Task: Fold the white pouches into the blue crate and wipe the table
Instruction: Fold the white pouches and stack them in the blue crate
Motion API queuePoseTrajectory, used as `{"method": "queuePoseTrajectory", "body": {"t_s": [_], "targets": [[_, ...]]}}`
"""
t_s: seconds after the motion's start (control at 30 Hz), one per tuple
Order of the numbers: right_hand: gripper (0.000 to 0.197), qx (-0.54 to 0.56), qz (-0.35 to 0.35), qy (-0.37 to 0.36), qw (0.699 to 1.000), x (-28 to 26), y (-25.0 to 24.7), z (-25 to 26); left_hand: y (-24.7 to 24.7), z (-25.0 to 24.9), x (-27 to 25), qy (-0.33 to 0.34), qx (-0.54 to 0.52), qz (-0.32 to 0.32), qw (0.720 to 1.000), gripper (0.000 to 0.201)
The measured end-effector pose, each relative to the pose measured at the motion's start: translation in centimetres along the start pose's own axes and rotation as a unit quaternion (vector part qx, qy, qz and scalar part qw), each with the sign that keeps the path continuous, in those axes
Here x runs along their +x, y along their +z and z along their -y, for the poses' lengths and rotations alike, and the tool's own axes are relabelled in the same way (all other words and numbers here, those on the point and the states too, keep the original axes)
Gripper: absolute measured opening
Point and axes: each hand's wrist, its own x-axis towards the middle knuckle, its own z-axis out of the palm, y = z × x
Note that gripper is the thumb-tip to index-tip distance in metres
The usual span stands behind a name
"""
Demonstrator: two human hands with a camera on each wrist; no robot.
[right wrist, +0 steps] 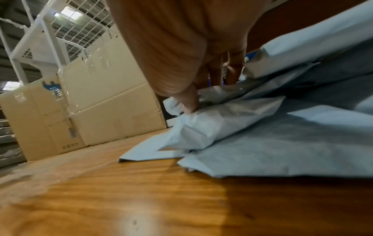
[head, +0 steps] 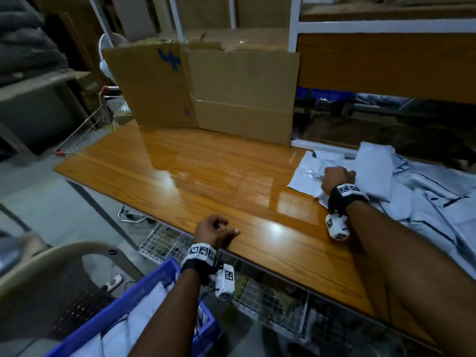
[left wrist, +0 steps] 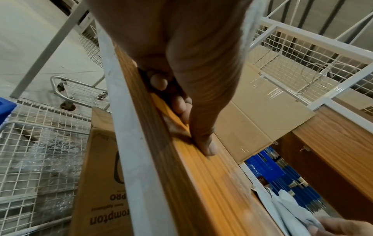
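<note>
A heap of white pouches (head: pixel 425 197) covers the right end of the wooden table (head: pixel 206 176). My right hand (head: pixel 336 177) pinches the crumpled edge of one white pouch (right wrist: pixel 212 121) at the heap's left side, thumb (right wrist: pixel 187 102) pressing into it. My left hand (head: pixel 216 231) rests at the table's near edge with loosely curled fingers and holds nothing; its thumb (left wrist: pixel 206 143) lies along the tabletop. The blue crate (head: pixel 144 292) sits below the table at the lower left, with white pouches (head: pixel 144 320) inside.
A flattened cardboard box (head: pixel 206 91) stands upright at the table's back. Wire-mesh bins (head: pixel 164 243) sit under the near edge, a wire trolley (head: pixel 87 132) at the far left, a plastic chair (head: pixel 38 274) beside the crate. White shelving (head: pixel 386 24) rises behind the heap.
</note>
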Motion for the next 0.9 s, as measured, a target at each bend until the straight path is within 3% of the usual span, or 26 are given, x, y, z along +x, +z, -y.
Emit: {"method": "queuePoseTrajectory", "body": {"t_s": [0.13, 0.23, 0.33, 0.4, 0.47, 0.53, 0.6, 0.67, 0.73, 0.8, 0.87, 0.9], "targets": [[0.027, 0.080, -0.095, -0.024, 0.992, -2.6, -1.4, 0.8, 0.2, -0.1, -0.1, 0.004, 0.003, -0.001, 1.000, 0.038], [0.030, 0.293, -0.120, -0.118, 0.941, -7.5, -2.8, 3.9, 0.2, 0.2, 0.1, -0.011, -0.017, 0.003, 1.000, 0.024], [0.028, 0.388, -0.046, -0.229, 0.892, -12.4, -2.0, 7.0, -0.3, 0.1, 0.3, -0.023, -0.077, -0.012, 0.997, 0.030], [0.030, 0.336, 0.041, -0.323, 0.884, -14.0, -0.2, 8.4, -1.0, -0.6, -0.2, -0.038, -0.142, -0.012, 0.989, 0.037], [0.036, 0.289, 0.162, -0.361, 0.872, -15.2, 1.3, 9.3, -1.4, -0.8, -0.3, -0.048, -0.164, -0.005, 0.985, 0.041], [0.047, 0.232, 0.226, -0.373, 0.869, -15.9, 2.3, 9.9, -1.4, -0.7, -0.3, -0.049, -0.156, 0.010, 0.986, 0.042], [0.058, 0.216, 0.245, -0.354, 0.876, -16.4, 2.6, 9.9, -0.8, -1.0, -0.4, -0.044, -0.079, 0.011, 0.996, 0.044], [0.060, 0.247, 0.214, -0.302, 0.895, -16.1, 2.0, 9.0, -0.2, -1.4, -0.7, -0.017, 0.014, -0.006, 1.000, 0.050], [0.046, 0.307, 0.122, -0.204, 0.921, -15.4, 1.0, 7.7, 0.7, -1.9, -0.8, -0.003, 0.069, -0.003, 0.998, 0.061], [0.029, 0.357, -0.019, -0.081, 0.930, -14.0, -0.1, 5.7, 1.4, -2.0, -0.5, -0.004, 0.121, 0.000, 0.993, 0.069], [0.035, 0.366, -0.137, 0.040, 0.919, -12.1, -0.8, 3.3, 2.0, -2.1, -0.2, -0.004, 0.178, -0.004, 0.984, 0.073], [0.042, 0.363, -0.163, 0.101, 0.912, -11.1, -1.0, 2.1, 2.2, -2.3, -0.1, -0.002, 0.206, -0.006, 0.979, 0.074]]}}
